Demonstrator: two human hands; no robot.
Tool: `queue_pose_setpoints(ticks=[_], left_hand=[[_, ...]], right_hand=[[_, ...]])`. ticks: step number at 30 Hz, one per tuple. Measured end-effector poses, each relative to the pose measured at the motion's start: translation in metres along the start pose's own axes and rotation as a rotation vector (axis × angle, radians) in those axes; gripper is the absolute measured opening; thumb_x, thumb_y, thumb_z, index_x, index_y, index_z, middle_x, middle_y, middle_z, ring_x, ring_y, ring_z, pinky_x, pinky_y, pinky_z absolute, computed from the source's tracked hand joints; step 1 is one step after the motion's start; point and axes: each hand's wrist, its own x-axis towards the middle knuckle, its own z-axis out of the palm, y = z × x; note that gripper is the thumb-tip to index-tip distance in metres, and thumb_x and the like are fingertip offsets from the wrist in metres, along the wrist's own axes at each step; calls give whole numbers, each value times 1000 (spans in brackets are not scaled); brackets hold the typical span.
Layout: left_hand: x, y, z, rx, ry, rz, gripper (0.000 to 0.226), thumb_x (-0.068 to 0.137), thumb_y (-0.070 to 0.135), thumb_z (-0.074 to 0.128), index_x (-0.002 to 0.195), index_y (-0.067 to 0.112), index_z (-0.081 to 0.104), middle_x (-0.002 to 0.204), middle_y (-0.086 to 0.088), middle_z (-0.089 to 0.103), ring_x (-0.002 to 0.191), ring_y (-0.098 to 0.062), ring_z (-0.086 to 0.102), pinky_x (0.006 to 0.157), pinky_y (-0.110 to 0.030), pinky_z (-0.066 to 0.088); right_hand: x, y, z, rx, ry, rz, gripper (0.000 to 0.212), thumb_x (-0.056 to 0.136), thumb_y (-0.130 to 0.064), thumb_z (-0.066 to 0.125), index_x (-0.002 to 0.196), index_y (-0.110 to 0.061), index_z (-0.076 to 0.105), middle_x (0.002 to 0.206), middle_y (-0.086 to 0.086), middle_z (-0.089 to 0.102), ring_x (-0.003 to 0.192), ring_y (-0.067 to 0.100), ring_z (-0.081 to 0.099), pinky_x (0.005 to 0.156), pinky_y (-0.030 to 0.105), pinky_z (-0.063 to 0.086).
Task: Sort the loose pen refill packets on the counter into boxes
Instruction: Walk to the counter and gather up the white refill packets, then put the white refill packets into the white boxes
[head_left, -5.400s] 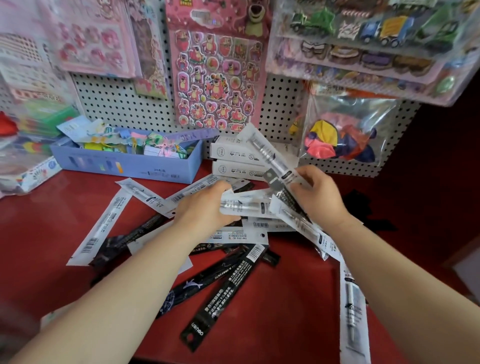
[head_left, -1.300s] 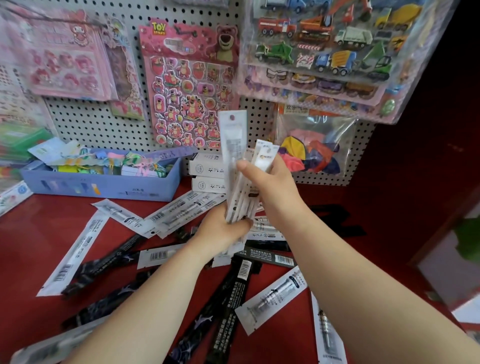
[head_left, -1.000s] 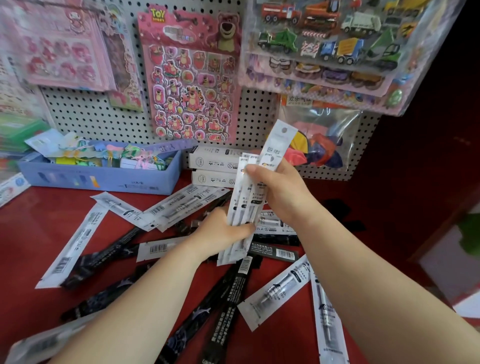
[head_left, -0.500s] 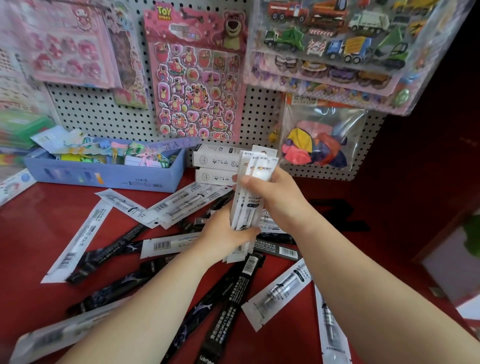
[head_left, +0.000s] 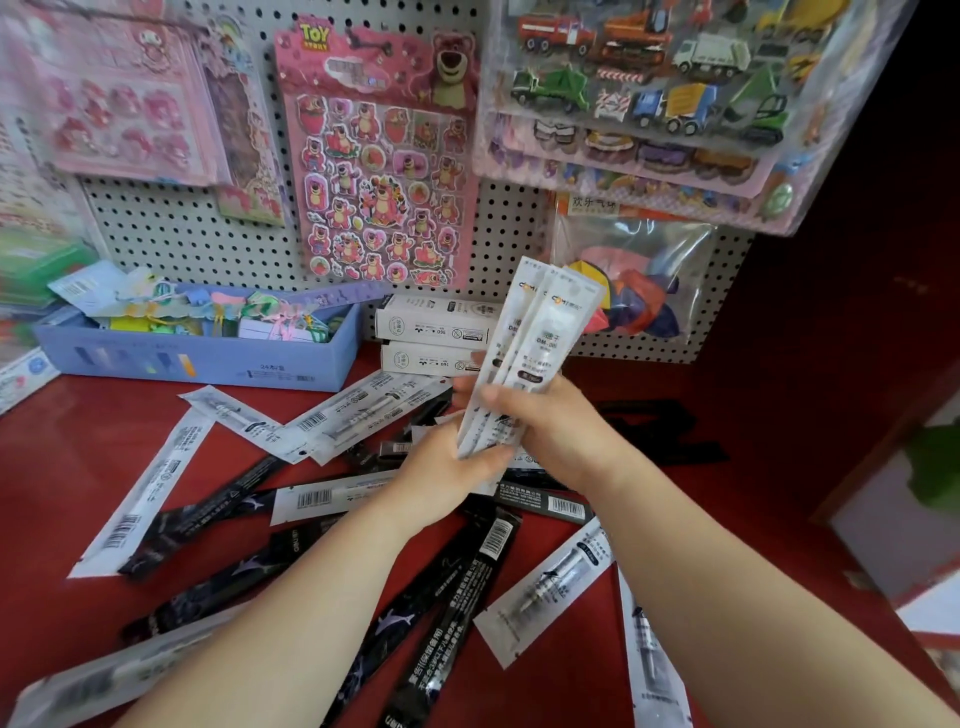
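At the far left a blue box (head_left: 208, 358) full of coloured cards stands against the pegboard (head_left: 171, 234), in the same place as half a second ago. In front of it, loose white packets (head_left: 140, 499) and black packets (head_left: 208, 514) lie scattered and overlapping on the red counter (head_left: 62, 457), and none of them seems to have moved. Two white boxes (head_left: 431, 322) are stacked behind the pile, closed as before. The left hand (head_left: 447, 473) has its fingers curled round the lower end of the bundle of white refill packets (head_left: 540, 332), which is held above the pile. The bundle stood nearly upright a moment ago; now its tops lean to the right, sit a little higher and fan slightly. It looks like three or four packets, but the overlap hides the count. The right hand (head_left: 550, 426) grips the bundle's middle, thumb across the front and fingers behind, much as it did earlier. To the right, two more white packets lie flat beside the right forearm, unmoved. Behind them a bag of balloons (head_left: 639, 291) hangs on the pegboard.
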Motion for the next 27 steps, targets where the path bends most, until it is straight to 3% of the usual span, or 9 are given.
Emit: queue_pose_setpoints(ticks=[3, 6, 10, 12, 14, 20, 22, 25, 27], left_hand=[[1, 3, -2, 21, -74, -35, 19, 84, 16, 60, 93, 31, 55, 87, 21, 58, 82, 11, 53, 65, 4, 40], [8, -3, -10, 102, -91, -71, 41, 72, 28, 71, 109, 31, 53, 109, 8, 60, 102, -4, 56, 90, -15, 42], [27, -5, -24, 297, 69, -75, 27, 83, 14, 60, 110, 15, 57, 92, 11, 59, 83, -3, 56, 75, -5, 41], [43, -6, -32, 438, 153, -52, 23, 86, 13, 56, 108, 13, 61, 100, 4, 61, 97, -12, 57, 85, -19, 40], [62, -4, -41, 605, 194, -42, 26, 88, 14, 53, 113, 11, 60, 120, -5, 59, 113, -18, 52, 94, -25, 36], [121, -4, -45, 1031, 65, -20, 51, 91, 20, 46, 139, 16, 30, 153, -4, 22, 139, -24, 22, 114, -34, 18], [139, -2, -39, 1092, 31, -28, 58, 91, 25, 47, 142, 18, 21, 154, -5, 16, 142, -25, 15, 116, -38, 12], [158, 1, -35, 1168, 19, -90, 65, 90, 35, 46, 144, 16, 15, 155, -9, 12, 143, -26, 8, 116, -37, 6], [164, 2, -39, 1216, -12, -147, 70, 89, 42, 47, 144, 16, 13, 155, -10, 12, 143, -26, 7, 116, -37, 5]], right_hand=[[-6, 5, -4, -8, 68, -15, 20, 86, 5, 50, 79, -9, 62, 67, -2, 71, 72, 12, 68, 73, 27, 58], [-12, 6, -18, 91, 199, -76, 13, 89, 3, 45, 81, -3, 55, 62, -3, 69, 66, 10, 67, 65, 24, 57], [-22, 19, -40, 161, 377, -62, 12, 89, 0, 47, 81, -5, 53, 63, -1, 66, 66, 13, 67, 66, 27, 55], [-25, 31, -47, 202, 444, 4, 10, 89, -1, 48, 83, -5, 54, 62, -1, 68, 67, 14, 68, 68, 29, 55], [-26, 39, -52, 251, 479, 48, 8, 89, -2, 48, 87, -3, 56, 67, 2, 69, 69, 14, 68, 67, 27, 54], [-24, 40, -61, 506, 522, 76, 14, 91, -2, 44, 86, -7, 56, 83, 10, 65, 76, 17, 66, 75, 31, 50], [-22, 38, -62, 598, 507, 85, 14, 92, -2, 42, 97, -4, 55, 89, 9, 65, 82, 18, 65, 77, 33, 49], [-22, 36, -65, 644, 475, 90, 29, 92, -3, 43, 120, -7, 44, 94, 6, 67, 74, 11, 71, 70, 28, 58], [-22, 35, -67, 664, 476, 100, 29, 91, -4, 44, 120, -5, 46, 91, 6, 70, 70, 8, 72, 64, 23, 59]])
